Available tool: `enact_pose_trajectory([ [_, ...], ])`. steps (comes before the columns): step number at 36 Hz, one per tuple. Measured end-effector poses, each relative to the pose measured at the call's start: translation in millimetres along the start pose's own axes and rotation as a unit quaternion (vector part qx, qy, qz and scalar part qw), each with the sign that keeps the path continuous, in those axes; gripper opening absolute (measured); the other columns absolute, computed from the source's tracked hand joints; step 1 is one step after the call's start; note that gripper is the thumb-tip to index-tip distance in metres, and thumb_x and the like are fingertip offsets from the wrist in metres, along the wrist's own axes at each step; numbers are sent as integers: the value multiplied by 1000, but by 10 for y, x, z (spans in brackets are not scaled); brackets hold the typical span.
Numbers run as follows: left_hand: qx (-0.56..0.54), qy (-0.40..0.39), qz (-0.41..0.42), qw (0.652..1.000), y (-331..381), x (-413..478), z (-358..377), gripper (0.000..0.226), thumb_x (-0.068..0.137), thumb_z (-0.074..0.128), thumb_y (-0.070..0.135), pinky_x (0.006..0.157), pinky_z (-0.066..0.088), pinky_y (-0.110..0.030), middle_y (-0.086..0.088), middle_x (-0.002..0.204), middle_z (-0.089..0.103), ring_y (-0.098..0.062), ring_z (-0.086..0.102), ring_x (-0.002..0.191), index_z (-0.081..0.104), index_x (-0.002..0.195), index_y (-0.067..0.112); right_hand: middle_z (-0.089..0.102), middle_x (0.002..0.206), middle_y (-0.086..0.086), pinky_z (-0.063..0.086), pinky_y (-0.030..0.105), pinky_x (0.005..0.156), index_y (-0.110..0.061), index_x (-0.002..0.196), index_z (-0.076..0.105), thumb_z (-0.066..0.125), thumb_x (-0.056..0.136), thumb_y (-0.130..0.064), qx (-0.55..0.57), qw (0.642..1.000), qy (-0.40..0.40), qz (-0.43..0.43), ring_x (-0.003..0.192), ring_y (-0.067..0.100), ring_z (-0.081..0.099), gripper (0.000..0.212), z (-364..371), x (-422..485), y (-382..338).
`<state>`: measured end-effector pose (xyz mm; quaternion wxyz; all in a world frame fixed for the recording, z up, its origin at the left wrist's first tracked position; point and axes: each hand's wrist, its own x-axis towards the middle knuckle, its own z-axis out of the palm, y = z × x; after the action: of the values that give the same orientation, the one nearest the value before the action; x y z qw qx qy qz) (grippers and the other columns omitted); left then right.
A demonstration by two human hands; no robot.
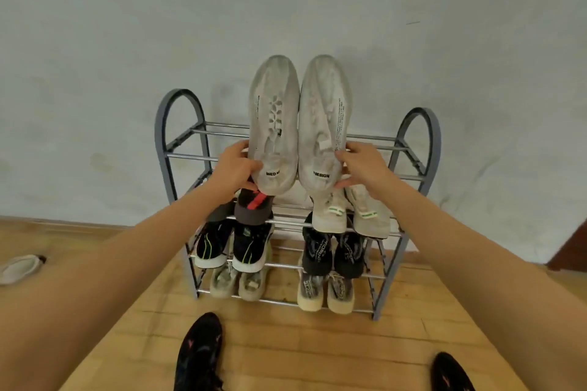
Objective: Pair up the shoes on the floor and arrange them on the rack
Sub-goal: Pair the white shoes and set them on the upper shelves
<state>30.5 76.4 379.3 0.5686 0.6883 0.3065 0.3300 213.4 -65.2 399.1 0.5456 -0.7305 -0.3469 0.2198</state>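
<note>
I hold a pair of pale grey-white sneakers over the top tier of a grey metal shoe rack (422, 136), toes pointing away toward the wall. My left hand (235, 168) grips the heel of the left sneaker (274, 124). My right hand (362, 168) grips the heel side of the right sneaker (324, 124). The two shoes lie side by side and touch. Lower tiers carry a dark shoe with a red mark (254, 206), white shoes with green tabs (349, 216), black pairs (233, 247) and beige pairs (324, 292).
A light wall stands right behind the rack. One white shoe (19, 268) lies on the wooden floor at the far left. My two black-shod feet (200, 355) stand in front of the rack. A dark edge shows at the right.
</note>
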Motion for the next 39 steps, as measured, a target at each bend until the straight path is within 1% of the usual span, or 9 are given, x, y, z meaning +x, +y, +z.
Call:
enact_pose_trajectory([
  [8, 100, -10, -37, 994, 222, 466, -528, 32, 89, 54, -1, 55, 60, -38, -14, 117, 60, -26, 63, 92, 55, 120, 3, 68, 89, 18, 56, 51, 79, 5, 104, 61, 52, 86, -3, -58, 997, -56, 6, 81, 38, 69, 22, 405, 498, -427],
  [11, 134, -3, -48, 990, 276, 621, -709, 19, 87, 57, -1, 57, 60, -44, -22, 117, 60, -32, 62, 98, 58, 107, -1, 66, 89, 18, 59, 50, 70, 5, 103, 60, 50, 87, 3, -25, 997, -72, 27, 78, 37, 69, 19, 568, 659, -476],
  [16, 158, -2, -83, 984, 323, 812, -923, 25, 87, 58, -2, 48, 59, -38, -19, 111, 62, -32, 62, 99, 58, 112, -4, 59, 78, 16, 58, 35, 48, -3, 75, 54, 48, 90, 7, 21, 992, -101, 76, 65, 28, 63, 18, 792, 827, -541],
  [22, 188, 9, -130, 973, 253, 938, -1067, 22, 89, 58, -2, 43, 57, -39, -21, 103, 60, -31, 60, 91, 57, 110, -9, 54, 80, 11, 52, 37, 87, 6, 102, 54, 48, 92, 5, -16, 984, -152, 97, 80, 26, 60, 11, 1053, 974, -560],
  [25, 186, 23, -138, 972, 196, 999, -1114, 23, 89, 57, -1, 43, 56, -41, -22, 102, 59, -31, 60, 89, 56, 110, -12, 52, 81, 14, 54, 39, 80, 3, 104, 50, 43, 94, 4, -9, 986, -128, 105, 67, 27, 59, 12, 1139, 1048, -554],
  [28, 189, 40, -133, 972, 151, 1055, -1150, 13, 89, 58, 2, 41, 56, -38, -17, 86, 62, -36, 63, 94, 59, 98, -8, 50, 77, 13, 53, 40, 79, 3, 82, 50, 41, 94, 5, 12, 988, -107, 112, 61, 26, 56, 15, 1199, 1104, -532],
  [32, 220, 30, -130, 966, 104, 1097, -1183, 13, 89, 60, 5, 74, 56, -41, 3, 47, 65, -32, 64, 99, 57, 77, 4, 50, 77, 12, 58, 31, 52, 0, 88, 51, 41, 94, 4, 25, 988, -97, 117, 61, 25, 55, 12, 1237, 1096, -503],
  [35, 207, 47, -125, 969, 102, 1100, -1178, 14, 88, 60, 4, 57, 58, -37, -8, 70, 64, -28, 65, 82, 57, 75, 5, 49, 78, 12, 51, 26, 34, -2, 104, 50, 43, 94, 2, 38, 988, -90, 120, 62, 25, 54, 12, 1246, 1086, -460],
  [39, 204, 71, -105, 971, 67, 1072, -1164, 14, 88, 58, 0, 40, 55, -35, -10, 75, 60, -20, 62, 67, 56, 76, 6, 48, 81, 9, 52, 25, 37, 2, 115, 53, 50, 95, -6, 80, 987, -85, 110, 67, 20, 52, 22, 1253, 1079, -389],
])
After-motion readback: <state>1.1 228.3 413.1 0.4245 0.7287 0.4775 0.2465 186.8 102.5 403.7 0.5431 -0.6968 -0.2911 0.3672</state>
